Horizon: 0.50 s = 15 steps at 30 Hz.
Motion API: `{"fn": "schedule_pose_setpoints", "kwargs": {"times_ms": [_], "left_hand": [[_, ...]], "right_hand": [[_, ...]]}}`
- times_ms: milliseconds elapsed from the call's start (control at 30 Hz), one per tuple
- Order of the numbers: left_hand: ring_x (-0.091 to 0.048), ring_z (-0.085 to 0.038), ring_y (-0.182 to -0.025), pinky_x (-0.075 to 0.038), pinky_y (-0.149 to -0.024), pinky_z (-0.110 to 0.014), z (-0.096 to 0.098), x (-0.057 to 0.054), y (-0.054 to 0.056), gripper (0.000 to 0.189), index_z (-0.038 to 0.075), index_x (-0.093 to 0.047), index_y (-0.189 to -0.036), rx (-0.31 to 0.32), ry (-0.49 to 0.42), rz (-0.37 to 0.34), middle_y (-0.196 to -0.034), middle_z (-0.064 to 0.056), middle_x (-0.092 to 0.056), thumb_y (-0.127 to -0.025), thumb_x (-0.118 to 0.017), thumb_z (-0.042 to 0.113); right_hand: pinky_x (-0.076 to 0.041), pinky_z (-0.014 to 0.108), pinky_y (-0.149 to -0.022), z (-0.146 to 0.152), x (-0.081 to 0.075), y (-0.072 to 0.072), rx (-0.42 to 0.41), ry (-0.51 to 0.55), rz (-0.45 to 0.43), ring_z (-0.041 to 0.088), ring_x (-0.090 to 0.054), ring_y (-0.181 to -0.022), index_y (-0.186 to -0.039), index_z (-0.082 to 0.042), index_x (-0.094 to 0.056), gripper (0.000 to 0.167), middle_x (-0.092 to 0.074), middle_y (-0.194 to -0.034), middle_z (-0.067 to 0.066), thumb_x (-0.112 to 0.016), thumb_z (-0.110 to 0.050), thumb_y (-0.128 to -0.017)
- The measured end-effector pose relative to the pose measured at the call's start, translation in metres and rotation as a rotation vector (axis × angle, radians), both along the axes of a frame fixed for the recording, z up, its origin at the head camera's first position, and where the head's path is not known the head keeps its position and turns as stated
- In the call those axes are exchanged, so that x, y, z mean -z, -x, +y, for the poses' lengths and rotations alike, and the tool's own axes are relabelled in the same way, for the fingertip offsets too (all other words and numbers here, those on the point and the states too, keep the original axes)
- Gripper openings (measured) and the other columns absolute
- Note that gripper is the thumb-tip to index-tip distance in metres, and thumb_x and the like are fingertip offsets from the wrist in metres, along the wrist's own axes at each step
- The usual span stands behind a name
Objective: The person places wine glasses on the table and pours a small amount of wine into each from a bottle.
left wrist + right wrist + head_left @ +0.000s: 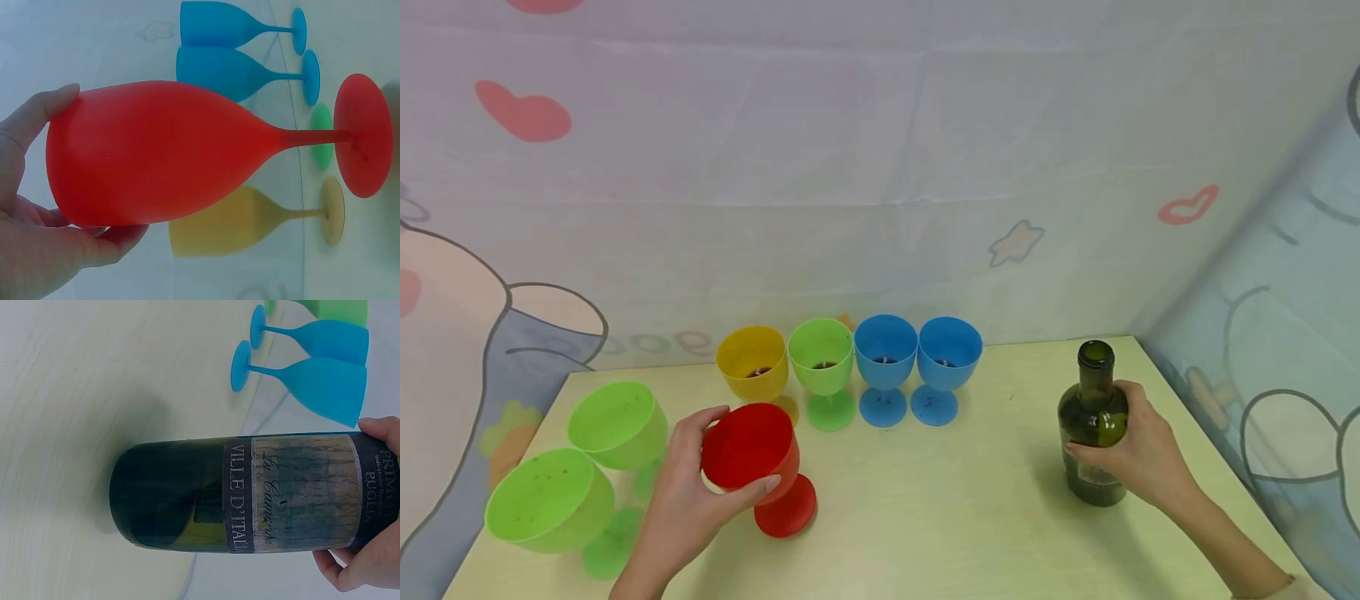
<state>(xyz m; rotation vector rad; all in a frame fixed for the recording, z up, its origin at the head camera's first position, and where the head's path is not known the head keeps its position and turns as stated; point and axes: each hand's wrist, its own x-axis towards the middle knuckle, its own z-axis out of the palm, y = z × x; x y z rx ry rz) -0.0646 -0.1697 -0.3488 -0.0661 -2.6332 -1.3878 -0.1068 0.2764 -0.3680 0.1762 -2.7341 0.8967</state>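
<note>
My left hand (688,492) grips a red goblet (782,467) round its bowl near the rim, thumb on the near side and fingers on the far side. In the left wrist view the goblet's bowl (156,153) fills the middle, its stem and round foot in full sight. On the right, my right hand (1138,454) holds a dark green wine bottle (1093,475) by its upper body, the neck pointing up and uncorked. The bottle's label (306,494) shows in the right wrist view, with dark liquid seen through the glass below it.
Along the back stand a yellow goblet (752,362), a green goblet (822,358) and two blue goblets, one (886,354) beside the other (950,354), with dark liquid inside each. Two more green goblets (617,425) (550,500) stand at the left. A printed cloth (850,167) hangs behind the table (925,517).
</note>
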Motion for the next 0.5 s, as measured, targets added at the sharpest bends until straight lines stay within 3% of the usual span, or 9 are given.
{"fn": "schedule_pose_setpoints", "kwargs": {"times_ms": [500], "left_hand": [[-0.043, -0.024, -0.11, -0.052, -0.076, -0.04, 0.038, 0.006, 0.012, 0.081, 0.008, -0.035, -0.13, 0.088, -0.098, 0.005, -0.124, -0.005, -0.042, -0.065, -0.083, 0.021]], "right_hand": [[-0.042, 0.058, -0.071, -0.002, 0.0, 0.0, -0.021, -0.005, 0.03, 0.047, -0.053, -0.09, -0.121, 0.011, -0.031, 0.085, -0.051, -0.103, 0.029, -0.084, -0.015, -0.06]]}}
